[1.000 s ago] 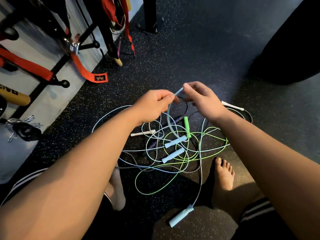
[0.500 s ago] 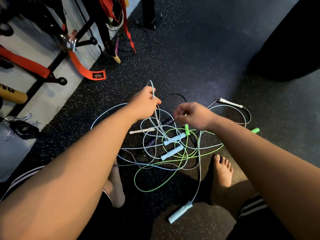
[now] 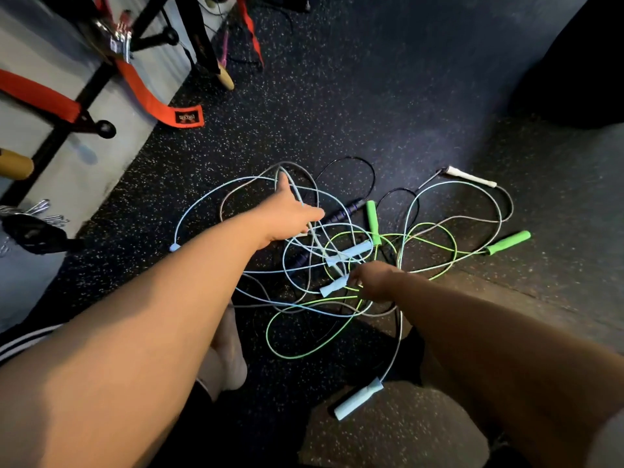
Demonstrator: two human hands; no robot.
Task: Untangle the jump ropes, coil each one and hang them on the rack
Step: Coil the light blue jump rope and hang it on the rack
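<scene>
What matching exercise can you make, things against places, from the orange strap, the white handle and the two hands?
Things: 1 orange strap; 2 white handle; 3 left hand; 4 right hand.
Places: a beside a light blue handle in the tangle; b far right on the floor; c by the rack, upper left; d over the tangle's left part.
Pairs: 1-c; 2-b; 3-d; 4-a.

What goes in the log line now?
step: untangling | jump ropes: tangled on floor | left grip: over tangle | right grip: at blue handle
</scene>
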